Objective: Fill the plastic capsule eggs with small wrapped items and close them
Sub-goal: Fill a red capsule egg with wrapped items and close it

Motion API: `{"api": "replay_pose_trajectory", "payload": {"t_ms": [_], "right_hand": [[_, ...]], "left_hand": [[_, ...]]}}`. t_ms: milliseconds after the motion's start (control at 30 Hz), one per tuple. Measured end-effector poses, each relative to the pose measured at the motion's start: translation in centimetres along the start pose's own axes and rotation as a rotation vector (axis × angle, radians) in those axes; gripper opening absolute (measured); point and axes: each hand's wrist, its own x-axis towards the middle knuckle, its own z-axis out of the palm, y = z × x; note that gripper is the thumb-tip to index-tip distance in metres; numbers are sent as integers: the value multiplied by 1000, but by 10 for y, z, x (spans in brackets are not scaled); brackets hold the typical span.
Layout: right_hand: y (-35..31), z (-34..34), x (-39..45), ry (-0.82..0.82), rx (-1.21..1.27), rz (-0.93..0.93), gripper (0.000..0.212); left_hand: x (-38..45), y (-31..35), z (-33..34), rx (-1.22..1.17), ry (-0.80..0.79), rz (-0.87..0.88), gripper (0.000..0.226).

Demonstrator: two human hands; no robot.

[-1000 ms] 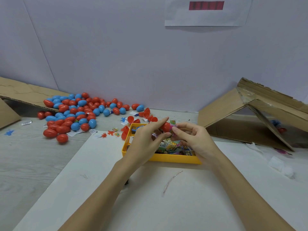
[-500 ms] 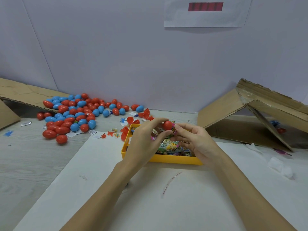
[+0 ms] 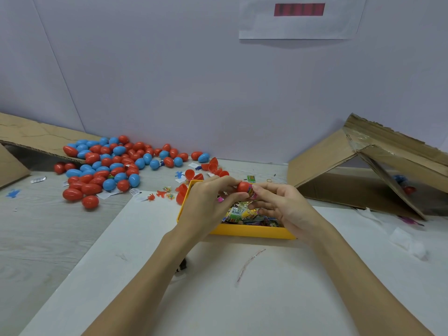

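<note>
My left hand (image 3: 211,202) pinches a red egg half (image 3: 243,186) between thumb and fingers, above the yellow tray (image 3: 249,232). My right hand (image 3: 283,207) pinches a small pink wrapped item (image 3: 252,192) and holds it against the open side of that red half. The tray holds many colourful wrapped packets (image 3: 242,213). Several open red egg halves (image 3: 213,167) lie just behind the tray. A big pile of closed red and blue eggs (image 3: 109,163) covers the table at the left.
A white board (image 3: 218,287) lies under my arms and the tray. A tipped cardboard box (image 3: 363,166) stands at the right, another cardboard box (image 3: 21,141) at the far left. Small toy figures (image 3: 157,195) and paper scraps lie between the pile and the tray.
Both hands have stayed together over the tray; the right hand has brought the wrapped item closer against the red half. Nothing else has moved.
</note>
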Motion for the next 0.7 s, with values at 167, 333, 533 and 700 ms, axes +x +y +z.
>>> {"api": "replay_pose_trajectory", "payload": {"t_ms": [167, 333, 533, 700], "right_hand": [[0, 1, -1, -15, 0, 4, 34], [0, 1, -1, -19, -6, -2, 36], [-1, 1, -2, -8, 7, -3, 37], [-2, 2, -2, -1, 5, -11, 35]], "left_hand": [[0, 1, -1, 5, -5, -4, 28], [0, 1, -2, 6, -10, 15, 24], [0, 4, -3, -17, -39, 27, 36], [-1, 10, 2, -63, -28, 5, 40]]}}
